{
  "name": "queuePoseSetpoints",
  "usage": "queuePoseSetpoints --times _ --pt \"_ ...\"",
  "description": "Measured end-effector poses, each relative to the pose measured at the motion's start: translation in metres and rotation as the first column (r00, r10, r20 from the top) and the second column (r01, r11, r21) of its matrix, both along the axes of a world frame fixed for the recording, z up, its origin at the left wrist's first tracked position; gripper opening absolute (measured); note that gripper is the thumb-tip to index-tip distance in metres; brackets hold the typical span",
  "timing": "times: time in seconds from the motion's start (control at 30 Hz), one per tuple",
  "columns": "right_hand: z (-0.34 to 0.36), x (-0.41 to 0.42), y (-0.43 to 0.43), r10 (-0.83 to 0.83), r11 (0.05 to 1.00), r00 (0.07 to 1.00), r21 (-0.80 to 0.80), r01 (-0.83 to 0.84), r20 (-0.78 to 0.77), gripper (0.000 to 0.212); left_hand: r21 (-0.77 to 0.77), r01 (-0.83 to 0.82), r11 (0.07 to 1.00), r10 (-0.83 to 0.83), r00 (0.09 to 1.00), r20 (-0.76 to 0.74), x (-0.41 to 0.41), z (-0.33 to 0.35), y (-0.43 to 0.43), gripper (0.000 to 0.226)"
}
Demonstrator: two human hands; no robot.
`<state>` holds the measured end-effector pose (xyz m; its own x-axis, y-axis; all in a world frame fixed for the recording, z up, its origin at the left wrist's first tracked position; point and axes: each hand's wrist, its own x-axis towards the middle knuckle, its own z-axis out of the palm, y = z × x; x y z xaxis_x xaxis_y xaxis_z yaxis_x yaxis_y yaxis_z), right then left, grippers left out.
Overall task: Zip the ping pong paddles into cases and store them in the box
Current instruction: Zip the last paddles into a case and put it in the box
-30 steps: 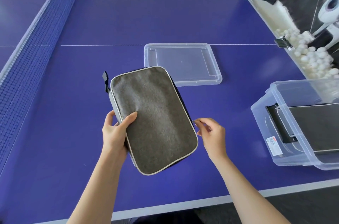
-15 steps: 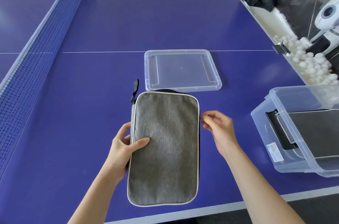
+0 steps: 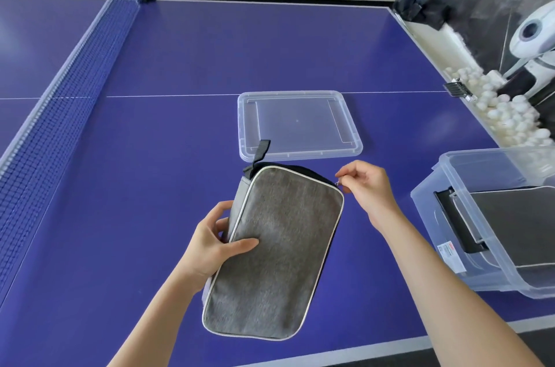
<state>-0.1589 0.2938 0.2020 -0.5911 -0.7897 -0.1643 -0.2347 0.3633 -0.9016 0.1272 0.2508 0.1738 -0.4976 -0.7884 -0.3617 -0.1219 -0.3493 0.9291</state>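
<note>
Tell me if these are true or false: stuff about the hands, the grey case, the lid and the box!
1. The left hand holds the grey case. True.
2. The right hand is empty and wide open. False: it pinches the zipper pull at the case's far right corner.
3. The clear lid is on the box. False: it lies on the table beyond the case, and the box stands open.
4. A second case already lies in the box. True.
</note>
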Motion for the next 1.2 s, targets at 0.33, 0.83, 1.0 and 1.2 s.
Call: queuePoseSetpoints --times 0.33,0.83,1.0,1.2 --pt "0.025 0.029 -0.026 0.057 0.996 0.989 -0.064 -0.067 -0.137 0.024 -0.128 0.084 0.988 -0.067 0.989 0.133 -0.006 0.001 -0.009 0.061" --pt "0.028 0.078 -0.048 0.209 0.956 0.951 -0.156 -0.248 -0.23 0.015 -0.245 0.177 0.953 -0.103 0.952 0.287 -0.025 -0.006 -0.014 0.057" --pt "0.021 0.076 -0.049 0.215 0.955 0.952 -0.157 -0.252 -0.219 0.012 -0.212 0.119 0.97 -0.06 0.963 0.264 -0.023 -0.01 -0.012 0.057" --pt "0.011 0.073 -0.047 0.196 0.956 0.953 -0.171 -0.238 -0.231 0.013 -0.104 0.014 0.994 0.004 0.986 0.168 -0.023 -0.005 -0.011 0.054"
